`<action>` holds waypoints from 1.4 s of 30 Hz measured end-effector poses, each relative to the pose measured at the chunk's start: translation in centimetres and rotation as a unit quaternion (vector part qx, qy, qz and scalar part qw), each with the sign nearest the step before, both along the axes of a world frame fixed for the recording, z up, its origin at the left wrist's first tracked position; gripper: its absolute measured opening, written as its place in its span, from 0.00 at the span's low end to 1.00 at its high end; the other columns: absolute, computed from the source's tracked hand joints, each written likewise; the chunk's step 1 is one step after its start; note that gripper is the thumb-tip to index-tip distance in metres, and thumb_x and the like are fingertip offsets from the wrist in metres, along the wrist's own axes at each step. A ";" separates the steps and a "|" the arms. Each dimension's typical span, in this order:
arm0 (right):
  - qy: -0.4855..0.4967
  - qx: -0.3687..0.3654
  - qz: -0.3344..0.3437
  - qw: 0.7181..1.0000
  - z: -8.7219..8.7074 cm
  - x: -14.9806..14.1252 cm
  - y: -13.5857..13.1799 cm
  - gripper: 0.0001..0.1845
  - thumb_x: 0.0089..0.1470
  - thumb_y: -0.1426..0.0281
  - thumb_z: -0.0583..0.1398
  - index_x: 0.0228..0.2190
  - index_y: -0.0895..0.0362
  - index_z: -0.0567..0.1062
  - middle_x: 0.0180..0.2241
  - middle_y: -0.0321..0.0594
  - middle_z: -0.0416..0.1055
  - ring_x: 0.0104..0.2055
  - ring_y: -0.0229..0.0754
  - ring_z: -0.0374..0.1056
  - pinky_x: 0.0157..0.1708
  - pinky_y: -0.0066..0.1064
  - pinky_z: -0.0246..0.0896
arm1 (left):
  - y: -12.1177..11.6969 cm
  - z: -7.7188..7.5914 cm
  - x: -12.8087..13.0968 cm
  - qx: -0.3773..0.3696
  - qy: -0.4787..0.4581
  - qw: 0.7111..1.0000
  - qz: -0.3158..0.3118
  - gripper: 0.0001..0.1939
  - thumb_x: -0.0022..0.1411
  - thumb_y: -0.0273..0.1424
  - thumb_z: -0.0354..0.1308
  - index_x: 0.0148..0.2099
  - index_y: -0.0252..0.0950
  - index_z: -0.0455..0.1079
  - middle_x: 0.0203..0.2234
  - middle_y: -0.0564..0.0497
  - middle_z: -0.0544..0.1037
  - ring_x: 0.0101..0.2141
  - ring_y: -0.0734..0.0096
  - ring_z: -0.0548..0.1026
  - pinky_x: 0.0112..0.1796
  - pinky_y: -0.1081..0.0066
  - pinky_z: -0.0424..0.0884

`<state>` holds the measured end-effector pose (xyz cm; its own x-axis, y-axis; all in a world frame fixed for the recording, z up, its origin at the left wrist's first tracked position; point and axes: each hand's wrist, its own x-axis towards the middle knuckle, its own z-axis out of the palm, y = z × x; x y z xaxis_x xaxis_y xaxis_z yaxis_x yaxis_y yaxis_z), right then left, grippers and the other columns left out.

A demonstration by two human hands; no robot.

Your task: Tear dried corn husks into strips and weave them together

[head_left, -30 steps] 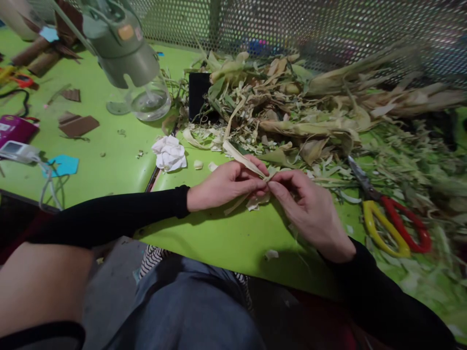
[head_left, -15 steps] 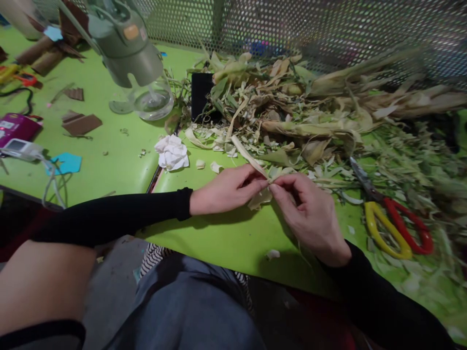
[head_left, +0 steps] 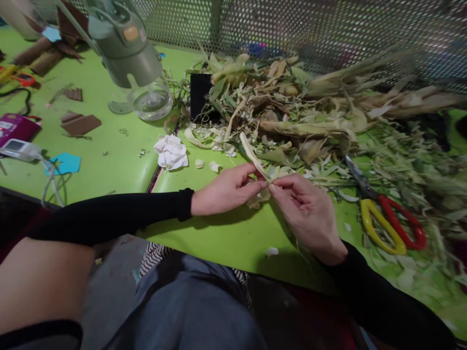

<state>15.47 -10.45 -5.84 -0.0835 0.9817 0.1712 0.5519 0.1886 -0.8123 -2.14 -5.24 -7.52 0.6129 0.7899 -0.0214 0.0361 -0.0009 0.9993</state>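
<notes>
Over the front of the green table, my left hand (head_left: 228,190) and my right hand (head_left: 308,214) meet fingertip to fingertip. Both pinch a pale corn husk strip (head_left: 252,154), whose long end sticks up and away to the left between them. Pale green husk leaves fan out just behind the pinch, and my fingers hide the point where they join. Beyond my hands lies a heap of dried corn husks (head_left: 302,126). Scissors (head_left: 377,206) with one yellow and one red handle rest on husk scraps to the right of my right hand.
A crumpled white tissue (head_left: 170,152) lies left of my hands. Behind it stands a large grey-green bottle (head_left: 140,73) with a clear base. A black flat object (head_left: 200,96) is partly under the husks. Brown cardboard pieces (head_left: 80,124) and a purple box (head_left: 18,130) are at left. A perforated screen (head_left: 273,29) borders the back.
The upright end of the husk strip has shifted slightly to the right. Both hands keep their pinch in nearly the same place, and the view has moved a little.
</notes>
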 end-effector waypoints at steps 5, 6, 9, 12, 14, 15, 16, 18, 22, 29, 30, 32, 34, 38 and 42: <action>-0.055 -0.054 -0.004 0.997 0.0 0.5 0.7 0.09 0.63 0.61 0.58 0.35 0.53 0.72 0.22 0.32 0.66 0.20 0.36 0.56 0.20 0.29 0.49 | 0.6 0.4 -0.5 0.026 0.045 0.999 0.014 0.04 0.68 0.30 0.55 0.41 0.35 0.65 0.28 0.56 0.69 0.30 0.75 0.66 0.34 0.72 0.64; -0.073 -0.051 -0.011 0.996 0.0 0.6 0.8 0.09 0.64 0.61 0.57 0.36 0.53 0.72 0.22 0.32 0.66 0.20 0.36 0.57 0.20 0.30 0.50 | 0.6 0.5 -0.6 0.034 0.054 0.998 0.020 0.05 0.68 0.32 0.56 0.43 0.36 0.65 0.26 0.57 0.67 0.28 0.75 0.65 0.32 0.72 0.63; -0.118 -0.014 0.001 0.993 0.3 0.6 0.8 0.07 0.63 0.64 0.56 0.36 0.53 0.73 0.24 0.34 0.69 0.21 0.36 0.59 0.23 0.31 0.53 | 0.5 0.9 -0.9 0.029 0.043 0.999 0.016 0.11 0.68 0.36 0.57 0.48 0.36 0.64 0.24 0.59 0.65 0.25 0.76 0.64 0.28 0.73 0.60; -0.140 0.020 0.043 0.989 0.5 0.4 0.6 0.08 0.63 0.66 0.57 0.35 0.53 0.75 0.27 0.37 0.73 0.24 0.38 0.64 0.26 0.31 0.57 | 0.4 0.9 -0.8 0.008 0.005 1.000 0.000 0.11 0.68 0.35 0.57 0.48 0.35 0.65 0.24 0.59 0.68 0.24 0.78 0.67 0.28 0.74 0.63; -0.134 0.019 0.040 0.990 0.6 0.3 0.5 0.08 0.64 0.65 0.57 0.36 0.53 0.75 0.29 0.38 0.75 0.26 0.39 0.67 0.25 0.32 0.58 | 0.4 0.8 -0.7 -0.005 -0.010 1.000 0.011 0.10 0.67 0.35 0.58 0.47 0.35 0.66 0.25 0.58 0.70 0.24 0.80 0.68 0.27 0.75 0.64; -0.128 0.017 0.025 0.991 0.5 0.3 0.5 0.09 0.64 0.64 0.57 0.38 0.53 0.76 0.30 0.39 0.76 0.26 0.40 0.68 0.25 0.32 0.59 | 0.4 0.8 -0.7 -0.013 -0.017 1.000 0.019 0.10 0.67 0.35 0.58 0.46 0.34 0.67 0.26 0.57 0.71 0.23 0.81 0.68 0.27 0.76 0.65; -0.121 0.018 0.006 0.992 0.5 0.4 0.5 0.10 0.65 0.63 0.57 0.41 0.53 0.76 0.32 0.40 0.77 0.28 0.41 0.69 0.26 0.32 0.61 | 0.4 0.8 -0.6 -0.024 -0.024 0.999 0.025 0.10 0.67 0.34 0.59 0.45 0.34 0.67 0.26 0.57 0.72 0.23 0.82 0.68 0.26 0.76 0.65; -0.113 0.032 -0.029 0.993 0.4 0.6 0.5 0.14 0.66 0.60 0.56 0.46 0.53 0.76 0.38 0.43 0.79 0.33 0.45 0.73 0.31 0.35 0.65 | 0.4 0.9 -0.5 -0.061 -0.044 0.997 0.015 0.07 0.67 0.31 0.58 0.45 0.33 0.66 0.26 0.57 0.71 0.22 0.83 0.68 0.26 0.77 0.66; -0.094 0.047 -0.041 0.994 0.2 0.9 0.7 0.17 0.67 0.58 0.54 0.49 0.52 0.77 0.48 0.46 0.79 0.40 0.48 0.75 0.41 0.41 0.68 | 0.2 0.9 -0.4 -0.171 -0.099 0.979 -0.042 0.02 0.68 0.23 0.52 0.42 0.33 0.65 0.28 0.55 0.73 0.26 0.82 0.73 0.31 0.77 0.73; 0.023 -0.004 -0.015 1.000 0.3 0.4 0.6 0.11 0.62 0.59 0.62 0.37 0.51 0.81 0.40 0.41 0.80 0.40 0.46 0.76 0.42 0.40 0.71 | 0.0 0.2 -0.5 -0.140 -0.101 0.982 -0.081 0.09 0.66 0.32 0.61 0.42 0.32 0.68 0.25 0.56 0.72 0.24 0.80 0.73 0.32 0.72 0.74; 0.038 -0.012 -0.020 0.999 0.3 0.4 0.5 0.10 0.62 0.59 0.62 0.35 0.51 0.81 0.39 0.40 0.80 0.39 0.45 0.76 0.41 0.39 0.71 | 0.0 0.2 -0.5 -0.134 -0.093 0.983 -0.084 0.09 0.66 0.33 0.61 0.42 0.31 0.68 0.24 0.57 0.72 0.23 0.80 0.73 0.31 0.73 0.73; 0.067 -0.031 -0.026 0.997 0.2 0.4 0.3 0.11 0.61 0.58 0.63 0.33 0.51 0.81 0.38 0.40 0.80 0.38 0.45 0.76 0.39 0.38 0.72 | 0.0 0.3 -0.6 -0.122 -0.074 0.986 -0.084 0.09 0.65 0.33 0.61 0.41 0.31 0.69 0.24 0.57 0.72 0.23 0.81 0.72 0.30 0.75 0.72; 0.096 -0.047 -0.037 0.994 0.0 0.5 0.2 0.12 0.60 0.56 0.64 0.32 0.50 0.81 0.37 0.40 0.79 0.38 0.46 0.76 0.37 0.38 0.72 | -0.1 0.4 -0.7 -0.117 -0.060 0.988 -0.087 0.09 0.65 0.33 0.62 0.40 0.31 0.70 0.23 0.57 0.72 0.23 0.81 0.72 0.30 0.76 0.71; 0.138 -0.086 -0.048 0.985 -0.4 0.9 0.5 0.16 0.59 0.52 0.64 0.34 0.51 0.81 0.32 0.38 0.77 0.31 0.41 0.72 0.29 0.33 0.69 | 0.0 0.2 -0.6 -0.134 -0.064 0.985 -0.085 0.08 0.65 0.31 0.61 0.38 0.30 0.70 0.23 0.56 0.72 0.24 0.81 0.72 0.31 0.76 0.72; 0.081 -0.113 -0.011 0.990 0.4 0.8 1.0 0.18 0.58 0.52 0.65 0.42 0.52 0.81 0.31 0.38 0.78 0.29 0.40 0.71 0.27 0.32 0.68 | 0.1 0.1 -0.3 -0.187 -0.088 0.975 -0.075 0.03 0.66 0.23 0.55 0.38 0.30 0.69 0.27 0.52 0.76 0.27 0.82 0.74 0.36 0.74 0.75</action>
